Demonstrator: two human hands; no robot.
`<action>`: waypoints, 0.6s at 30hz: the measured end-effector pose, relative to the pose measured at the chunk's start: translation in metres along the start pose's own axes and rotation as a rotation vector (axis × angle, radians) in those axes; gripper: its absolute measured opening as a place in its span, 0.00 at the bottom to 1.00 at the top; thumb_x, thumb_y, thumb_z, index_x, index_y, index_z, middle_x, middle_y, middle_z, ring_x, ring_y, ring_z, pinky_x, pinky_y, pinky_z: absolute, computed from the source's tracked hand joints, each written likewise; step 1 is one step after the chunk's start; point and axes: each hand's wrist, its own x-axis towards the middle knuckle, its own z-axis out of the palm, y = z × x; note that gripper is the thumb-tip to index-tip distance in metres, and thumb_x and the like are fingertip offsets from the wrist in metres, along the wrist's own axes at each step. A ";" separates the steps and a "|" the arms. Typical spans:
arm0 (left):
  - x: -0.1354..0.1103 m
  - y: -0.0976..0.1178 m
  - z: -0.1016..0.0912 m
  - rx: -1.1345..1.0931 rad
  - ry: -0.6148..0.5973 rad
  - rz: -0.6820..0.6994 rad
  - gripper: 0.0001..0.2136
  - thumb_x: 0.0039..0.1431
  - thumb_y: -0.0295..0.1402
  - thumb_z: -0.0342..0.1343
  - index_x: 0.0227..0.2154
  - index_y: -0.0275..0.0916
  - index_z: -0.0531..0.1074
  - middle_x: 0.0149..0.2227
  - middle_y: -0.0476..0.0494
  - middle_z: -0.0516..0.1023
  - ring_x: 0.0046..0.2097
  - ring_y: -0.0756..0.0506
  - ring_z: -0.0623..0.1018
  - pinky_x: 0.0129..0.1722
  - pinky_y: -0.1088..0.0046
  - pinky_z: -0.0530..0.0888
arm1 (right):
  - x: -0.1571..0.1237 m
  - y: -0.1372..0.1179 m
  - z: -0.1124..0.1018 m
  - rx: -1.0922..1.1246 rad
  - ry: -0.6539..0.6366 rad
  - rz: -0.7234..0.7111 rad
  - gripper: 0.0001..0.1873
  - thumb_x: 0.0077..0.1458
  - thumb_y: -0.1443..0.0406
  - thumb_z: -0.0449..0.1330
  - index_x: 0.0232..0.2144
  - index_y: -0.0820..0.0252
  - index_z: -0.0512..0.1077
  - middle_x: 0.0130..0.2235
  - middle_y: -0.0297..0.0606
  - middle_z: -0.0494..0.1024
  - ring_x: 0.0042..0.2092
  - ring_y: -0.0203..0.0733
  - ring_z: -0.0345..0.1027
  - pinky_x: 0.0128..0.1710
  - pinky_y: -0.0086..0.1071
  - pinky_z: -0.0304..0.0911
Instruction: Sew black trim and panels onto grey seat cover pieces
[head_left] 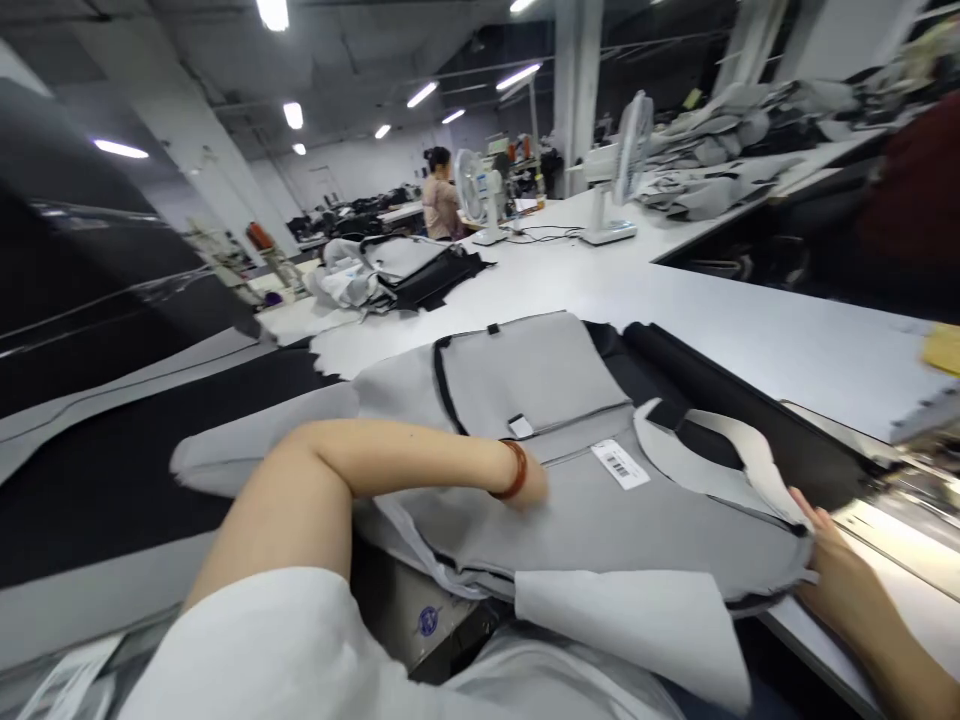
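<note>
Workshop desk point(750, 340): grey panel point(600, 530) lies across it, left hand point(521, 490) resting on top, fingers hidden, right hand point(829, 565) pinching its edge; a loosened pinch could let the panel slide.

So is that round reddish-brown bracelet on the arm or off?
On: the round reddish-brown bracelet circles the person's left wrist, above the left hand.

The room is a big workshop with a dark ceiling point(352, 60) and many fluorescent lights point(421, 94). At the far end there is a pale wall point(352, 165). A white square pillar point(576, 90) rises behind a long white work table point(750, 320), and on it stand two white pedestal fans point(616, 170). Far away is one co-worker point(440, 195), and piles of grey fabric point(712, 190) lie on the right.
</note>
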 end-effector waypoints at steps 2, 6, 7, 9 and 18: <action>0.043 0.032 -0.028 0.017 0.060 0.324 0.02 0.52 0.35 0.58 0.28 0.46 0.75 0.27 0.47 0.78 0.31 0.48 0.76 0.32 0.73 0.72 | 0.001 -0.017 -0.016 0.003 -0.038 0.048 0.33 0.47 0.71 0.49 0.57 0.79 0.59 0.57 0.64 0.61 0.59 0.58 0.55 0.52 0.44 0.64; 0.115 0.068 -0.060 0.026 0.372 0.619 0.13 0.61 0.25 0.45 0.46 0.38 0.68 0.43 0.41 0.76 0.42 0.46 0.75 0.40 0.71 0.73 | 0.019 -0.041 -0.039 0.057 -0.106 0.061 0.28 0.48 0.72 0.49 0.54 0.71 0.65 0.57 0.52 0.64 0.61 0.54 0.52 0.59 0.49 0.55; 0.132 0.070 -0.061 0.000 0.420 0.620 0.15 0.61 0.25 0.45 0.50 0.37 0.65 0.45 0.41 0.74 0.43 0.46 0.75 0.40 0.71 0.73 | 0.023 -0.042 -0.041 0.070 -0.107 0.068 0.27 0.49 0.72 0.49 0.53 0.69 0.67 0.58 0.50 0.64 0.61 0.53 0.51 0.59 0.49 0.54; 0.166 0.068 -0.060 -0.047 0.486 0.629 0.18 0.61 0.27 0.47 0.55 0.37 0.59 0.49 0.40 0.72 0.45 0.46 0.74 0.39 0.72 0.73 | 0.028 -0.042 -0.041 0.097 -0.089 0.073 0.25 0.51 0.72 0.49 0.51 0.68 0.69 0.58 0.49 0.63 0.62 0.54 0.51 0.60 0.50 0.53; 0.262 0.051 -0.059 0.123 0.582 0.787 0.13 0.61 0.22 0.44 0.46 0.36 0.68 0.46 0.41 0.75 0.47 0.47 0.74 0.45 0.71 0.72 | 0.029 -0.044 -0.046 0.088 -0.088 0.054 0.18 0.48 0.74 0.51 0.39 0.69 0.76 0.54 0.53 0.68 0.60 0.57 0.53 0.60 0.50 0.53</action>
